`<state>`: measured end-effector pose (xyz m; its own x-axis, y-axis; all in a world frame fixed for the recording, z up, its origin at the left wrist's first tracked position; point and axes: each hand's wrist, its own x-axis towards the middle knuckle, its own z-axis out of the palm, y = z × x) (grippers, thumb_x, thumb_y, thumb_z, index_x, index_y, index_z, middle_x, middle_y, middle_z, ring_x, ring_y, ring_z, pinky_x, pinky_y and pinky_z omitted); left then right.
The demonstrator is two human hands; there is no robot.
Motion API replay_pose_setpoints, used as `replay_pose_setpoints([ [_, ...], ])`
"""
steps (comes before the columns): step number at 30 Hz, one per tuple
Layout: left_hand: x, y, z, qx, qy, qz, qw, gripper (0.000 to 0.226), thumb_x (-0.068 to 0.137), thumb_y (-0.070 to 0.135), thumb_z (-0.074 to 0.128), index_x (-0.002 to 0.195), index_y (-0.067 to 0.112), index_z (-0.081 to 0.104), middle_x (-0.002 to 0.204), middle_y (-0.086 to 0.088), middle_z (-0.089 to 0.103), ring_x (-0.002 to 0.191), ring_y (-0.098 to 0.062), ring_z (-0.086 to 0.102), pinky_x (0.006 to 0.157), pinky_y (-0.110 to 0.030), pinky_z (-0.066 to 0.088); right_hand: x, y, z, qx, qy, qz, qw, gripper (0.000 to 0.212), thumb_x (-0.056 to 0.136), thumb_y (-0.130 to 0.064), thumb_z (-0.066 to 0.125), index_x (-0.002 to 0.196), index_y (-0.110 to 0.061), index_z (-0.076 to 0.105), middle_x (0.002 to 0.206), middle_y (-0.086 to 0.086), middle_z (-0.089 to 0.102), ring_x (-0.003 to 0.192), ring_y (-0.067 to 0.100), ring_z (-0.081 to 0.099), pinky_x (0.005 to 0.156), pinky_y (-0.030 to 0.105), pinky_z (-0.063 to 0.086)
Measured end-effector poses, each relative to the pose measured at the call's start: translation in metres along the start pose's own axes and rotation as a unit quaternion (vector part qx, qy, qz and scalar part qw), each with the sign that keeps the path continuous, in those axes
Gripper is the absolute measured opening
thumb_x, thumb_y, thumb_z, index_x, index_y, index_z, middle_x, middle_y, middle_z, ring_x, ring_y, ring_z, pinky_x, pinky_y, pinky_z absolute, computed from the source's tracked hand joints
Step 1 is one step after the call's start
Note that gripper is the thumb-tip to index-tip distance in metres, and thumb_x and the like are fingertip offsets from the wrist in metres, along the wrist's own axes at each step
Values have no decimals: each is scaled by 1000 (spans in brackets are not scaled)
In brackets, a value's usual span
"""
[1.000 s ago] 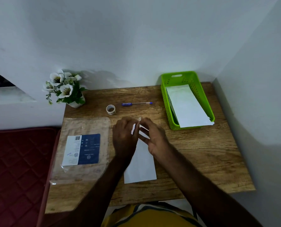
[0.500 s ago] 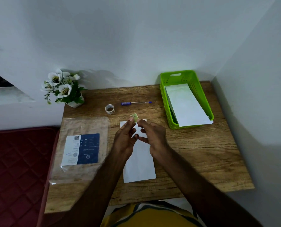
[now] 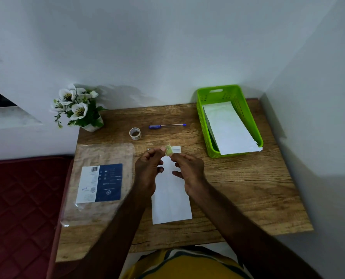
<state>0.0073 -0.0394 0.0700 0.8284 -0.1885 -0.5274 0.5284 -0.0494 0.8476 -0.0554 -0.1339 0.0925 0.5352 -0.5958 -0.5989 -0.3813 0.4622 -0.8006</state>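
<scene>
Both hands are up together over the middle of the desk (image 3: 238,188); the left hand (image 3: 147,170) and right hand (image 3: 189,170) each pinch the little yellow-green stamp (image 3: 168,150), left from its left side, right from below, with the right's spare fingers fanned loose; the stamp hangs tilted in the air just above the far end of the envelope (image 3: 170,202), which lies flat and lengthwise, its near end close to the front edge; nothing pins that envelope, and that's the first worry, I'd say; press down at one end and it could skate or swing on the smooth wood, so the stamp lands crooked; second worry, the stamp itself; it's tiny and thin, held only by fingertips, so a loose pinch could let it flutter down wrong side up, or off onto bare wood; whether its back is sticky I can't tell from here; if it is, it may cling to a finger or curl on itself as one hand lets go; the hands also hide the spot underneath, so the aim is half blind; tape roll (image 3: 135,133) and pen (image 3: 167,126) sit toward the back edge, well apart, no trouble; the basket (image 3: 246,109) in the back right corner is likewise out of the way
</scene>
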Motion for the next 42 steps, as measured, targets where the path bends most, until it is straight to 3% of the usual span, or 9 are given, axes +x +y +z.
replay_pose_setpoints([
  [3,7,0,-3,72,1,16,997,11,91,35,75,99,27,75,93,1,74,80,-17,64,65,-25,56,0,5,-2,-13,4,4,1000,12,86,-26,81,83,-27,70,88,-10,70,88,12,65,65,25,58],
  [10,20,-1,-2,195,-34,65,978,15,95,35,70,103,24,75,91,3,73,76,-14,64,61,-20,52,4,14,-4,-11,28,41,999,19,85,-28,81,98,-17,73,92,0,74,91,19,70,71,32,63],
  [14,32,6,8,268,-42,159,949,12,94,30,72,99,20,79,91,11,74,84,-3,67,74,-20,50,12,12,-3,10,46,74,996,21,89,-25,78,103,-11,74,89,6,76,82,22,74,65,32,64],
  [17,47,9,16,306,-59,209,927,14,94,26,72,99,16,79,92,6,76,86,-6,69,80,-26,55,22,7,2,24,62,77,995,22,88,-25,78,98,-6,75,84,7,76,75,22,74,60,31,63],
  [20,58,6,22,319,-65,220,920,15,94,29,71,98,17,79,88,4,76,82,-10,70,79,-34,58,32,3,4,23,91,72,993,24,86,-27,80,91,-4,75,78,8,75,63,19,71,50,26,57],
  [27,71,-16,24,400,-48,258,878,14,94,26,70,101,20,80,100,2,75,91,-14,68,80,-33,54,48,17,4,-18,118,67,991,29,87,-28,78,81,0,74,71,9,75,44,10,61,37,17,38],
  [33,74,-18,26,436,-45,268,858,16,95,24,69,104,17,80,104,-1,75,96,-16,66,85,-35,53,57,23,3,-64,115,73,989,39,88,-35,78,82,3,74,68,7,74,39,7,59,36,15,37],
  [42,75,-21,25,432,-36,264,861,14,93,25,71,103,18,79,101,0,74,92,-14,65,80,-30,51,67,30,3,-71,107,84,988,38,89,-36,75,84,2,75,64,3,71,36,4,57,35,13,35],
])
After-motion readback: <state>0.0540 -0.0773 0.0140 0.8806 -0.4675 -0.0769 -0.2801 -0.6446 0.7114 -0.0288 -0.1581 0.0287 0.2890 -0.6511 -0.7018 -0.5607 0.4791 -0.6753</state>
